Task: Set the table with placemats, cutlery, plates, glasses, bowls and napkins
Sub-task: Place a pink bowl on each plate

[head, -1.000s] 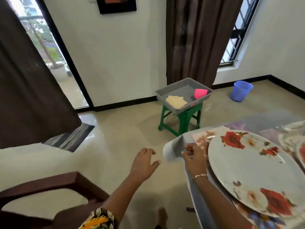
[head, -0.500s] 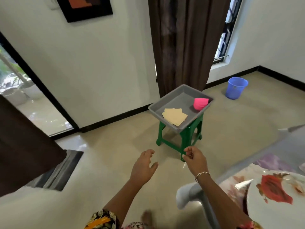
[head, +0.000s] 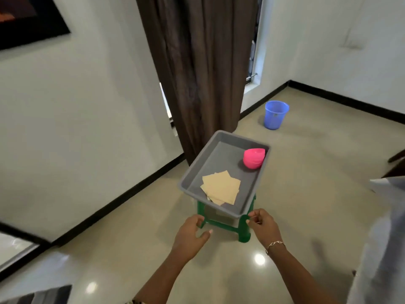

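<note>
A grey tray (head: 255,195) rests on a green stool (head: 242,230) in the middle of the floor. Inside it lie several tan napkins (head: 221,188) near the front and a pink bowl (head: 253,157) at the far right corner. My left hand (head: 190,233) hovers open just below the tray's near left corner, holding nothing. Just below the near right corner is my right hand (head: 263,224), fingers loosely curled, empty as far as I can see. Neither hand touches the tray. The table edge with its white cloth (head: 381,238) shows at the right.
A blue bucket (head: 276,114) stands on the floor by the far wall. A brown curtain (head: 197,73) hangs behind the stool. A dark chair part (head: 396,160) juts in at the right edge. Glossy tiled floor lies all around the stool.
I have turned away from the table with its flowered plate and come close to the stool. Both hands have reached forward to just short of the tray's near edge.
</note>
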The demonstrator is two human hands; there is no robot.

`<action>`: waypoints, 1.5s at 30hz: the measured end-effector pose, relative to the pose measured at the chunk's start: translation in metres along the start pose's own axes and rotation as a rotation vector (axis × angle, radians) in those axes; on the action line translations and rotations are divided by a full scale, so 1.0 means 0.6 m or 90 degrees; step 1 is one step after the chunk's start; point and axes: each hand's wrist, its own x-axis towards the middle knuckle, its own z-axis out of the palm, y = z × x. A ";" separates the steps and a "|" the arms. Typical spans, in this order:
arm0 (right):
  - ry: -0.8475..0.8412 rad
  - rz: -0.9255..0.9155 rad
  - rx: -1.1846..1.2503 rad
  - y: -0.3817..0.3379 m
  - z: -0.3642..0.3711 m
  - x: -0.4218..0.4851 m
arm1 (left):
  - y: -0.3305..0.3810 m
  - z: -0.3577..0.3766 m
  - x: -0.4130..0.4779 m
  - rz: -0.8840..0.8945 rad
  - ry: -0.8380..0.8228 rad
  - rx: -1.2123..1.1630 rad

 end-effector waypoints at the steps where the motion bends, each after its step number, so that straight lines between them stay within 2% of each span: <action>1: 0.010 0.013 0.004 -0.008 0.003 0.018 | 0.001 -0.008 0.030 0.003 -0.014 -0.001; 8: 0.050 0.106 0.104 -0.047 -0.008 0.177 | 0.035 -0.018 0.246 0.019 -0.114 0.000; 18: 0.051 0.274 0.260 -0.086 -0.073 0.416 | 0.098 0.004 0.482 -0.045 -0.193 0.009; 24: 0.053 0.419 0.344 -0.073 -0.065 0.521 | 0.106 0.063 0.616 -0.096 -0.223 -0.036; 28: 0.095 0.478 0.450 -0.043 -0.038 0.583 | 0.110 0.122 0.722 -0.135 -0.241 -0.074; 32: 0.149 0.506 0.548 -0.022 -0.014 0.661 | 0.114 0.186 0.822 -0.164 -0.253 -0.106; 36: 0.150 0.529 0.573 -0.014 0.002 0.728 | 0.109 0.241 0.902 -0.197 -0.280 -0.109; 39: 0.156 0.553 0.578 -0.002 0.019 0.764 | 0.106 0.278 0.945 -0.198 -0.331 -0.118; 45: 0.234 0.590 0.571 0.027 0.055 0.798 | 0.094 0.327 0.971 -0.225 -0.456 -0.095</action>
